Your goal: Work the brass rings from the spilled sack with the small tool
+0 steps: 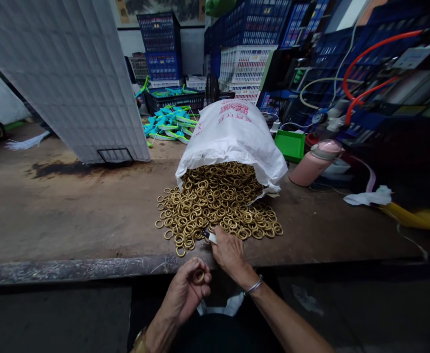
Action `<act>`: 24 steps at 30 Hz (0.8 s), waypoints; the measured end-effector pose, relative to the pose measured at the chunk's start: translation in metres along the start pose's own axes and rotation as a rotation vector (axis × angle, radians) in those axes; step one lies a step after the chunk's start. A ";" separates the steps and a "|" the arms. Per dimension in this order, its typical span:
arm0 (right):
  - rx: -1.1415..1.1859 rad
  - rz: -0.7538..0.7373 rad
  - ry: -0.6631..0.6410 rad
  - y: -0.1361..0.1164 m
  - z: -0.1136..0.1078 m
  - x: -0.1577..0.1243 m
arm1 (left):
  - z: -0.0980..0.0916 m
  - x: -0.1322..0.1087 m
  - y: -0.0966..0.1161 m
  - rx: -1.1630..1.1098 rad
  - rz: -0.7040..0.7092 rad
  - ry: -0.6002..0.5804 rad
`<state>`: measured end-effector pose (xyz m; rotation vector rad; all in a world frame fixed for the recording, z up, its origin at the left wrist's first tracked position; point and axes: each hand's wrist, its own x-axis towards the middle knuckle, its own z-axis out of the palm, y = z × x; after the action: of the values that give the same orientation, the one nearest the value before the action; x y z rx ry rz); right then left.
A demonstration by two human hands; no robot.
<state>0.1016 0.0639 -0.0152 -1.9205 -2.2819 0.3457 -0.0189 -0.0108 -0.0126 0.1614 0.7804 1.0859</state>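
Observation:
A white sack [233,139] lies on its side on the brown workbench [71,211], spilling a heap of brass rings [215,206] toward me. My left hand [187,294] is closed just below the bench's front edge, pinching one brass ring [199,277] between thumb and fingers. My right hand [229,252] rests at the near edge of the heap, closed on a small white-handled tool [210,237] whose tip points into the rings. A metal bracelet sits on my right wrist.
A grey ribbed panel [71,73] leans at the left. Turquoise plastic parts [169,122] and stacked blue and white crates [244,44] fill the back. A pink bottle [316,164], a green box [290,145], red hoses and a white rag [369,197] lie at the right.

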 end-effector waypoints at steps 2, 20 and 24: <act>0.023 -0.012 0.008 0.001 -0.001 0.001 | 0.000 0.002 0.001 0.000 0.022 0.041; 0.798 -0.142 -0.048 0.001 -0.013 -0.024 | 0.014 0.005 0.010 0.760 0.435 0.142; 0.880 -0.093 -0.161 0.000 -0.011 -0.021 | 0.013 0.003 0.009 0.890 0.607 0.080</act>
<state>0.1081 0.0441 -0.0037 -1.3456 -1.7912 1.2673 -0.0164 -0.0006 -0.0007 1.1724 1.2964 1.2371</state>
